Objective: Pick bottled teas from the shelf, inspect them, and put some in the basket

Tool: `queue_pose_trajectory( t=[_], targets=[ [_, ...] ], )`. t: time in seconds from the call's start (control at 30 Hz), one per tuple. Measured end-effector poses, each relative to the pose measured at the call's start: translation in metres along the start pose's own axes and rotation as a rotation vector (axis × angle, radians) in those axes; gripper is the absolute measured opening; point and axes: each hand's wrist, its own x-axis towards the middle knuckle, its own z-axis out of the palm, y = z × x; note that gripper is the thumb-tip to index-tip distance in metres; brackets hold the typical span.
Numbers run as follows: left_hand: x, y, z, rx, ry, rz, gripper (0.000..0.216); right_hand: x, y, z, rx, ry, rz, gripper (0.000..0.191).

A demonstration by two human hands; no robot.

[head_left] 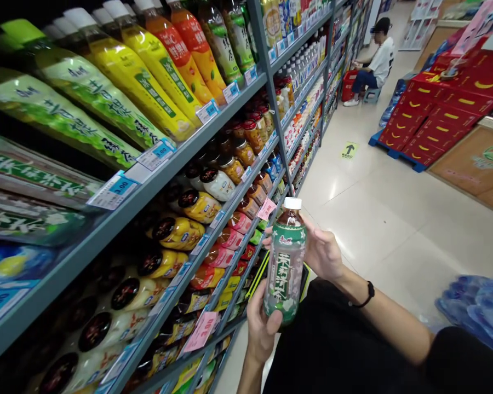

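Observation:
A bottle of tea drink (285,262) with a white cap and a green and pinkish label stands nearly upright in front of me. My left hand (262,323) is closed round its lower part, the thumb lying across the front near the base. Beside its upper half is my right hand (324,251), wearing a dark bracelet. That hand's fingers reach behind the bottle, and fingertips show at its left side. The right thumb stands apart from the bottle; whether the hidden fingers touch it I cannot tell.
Shelves (205,126) of bottled drinks run along my left, with price tags (154,156) on their edges. Behind the bottle shows a yellow-green rim (258,276), partly hidden. Red cartons (439,120) sit on a blue pallet at right. A person (378,60) sits farther down the aisle.

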Motion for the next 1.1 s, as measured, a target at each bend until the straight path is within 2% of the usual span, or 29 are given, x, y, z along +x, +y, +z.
queue_pose_trajectory(
  t=[0.07, 0.13, 0.23, 0.33, 0.5, 0.6, 0.7, 0.77, 0.9, 1.0, 1.1],
  targets=[
    [-0.006, -0.001, 0.001, -0.228, -0.011, -0.219, 0.081, 0.000, 0.001, -0.005, -0.023, -0.022, -0.001, 0.075],
    [-0.007, 0.003, 0.004, -0.409, -0.133, -0.342, 0.078, 0.001, 0.003, -0.008, -0.062, -0.072, -0.041, 0.076],
    [-0.002, 0.013, 0.011, -0.582, -0.319, -0.355, 0.068, 0.001, 0.005, -0.013, -0.119, -0.103, -0.111, 0.078],
    [0.004, 0.020, 0.017, -0.675, -0.354, -0.351, 0.062, -0.002, 0.007, -0.019, -0.141, -0.112, -0.133, 0.077],
    [0.005, 0.026, 0.022, -0.623, -0.399, -0.471, 0.070, -0.009, 0.006, -0.026, -0.190, -0.071, -0.140, 0.078],
    [0.005, 0.025, 0.022, -0.532, -0.380, -0.468, 0.073, -0.013, 0.001, -0.025, -0.203, -0.064, -0.117, 0.079],
    [0.005, 0.021, 0.021, -0.342, -0.329, -0.422, 0.084, -0.015, -0.007, -0.023, -0.202, -0.042, -0.071, 0.075],
    [0.004, 0.019, 0.024, -0.263, -0.244, -0.374, 0.088, -0.016, -0.012, -0.020, -0.197, -0.018, -0.019, 0.070],
    [0.005, 0.023, 0.037, -0.252, -0.057, -0.271, 0.081, -0.013, -0.015, -0.013, -0.222, 0.068, 0.022, 0.064],
    [0.008, 0.027, 0.043, -0.222, -0.054, -0.179, 0.081, -0.009, -0.008, -0.007, -0.084, 0.159, 0.026, 0.062],
    [0.009, 0.027, 0.042, -0.142, -0.068, -0.111, 0.085, -0.008, -0.001, -0.004, 0.103, 0.190, 0.089, 0.059]
  ],
)
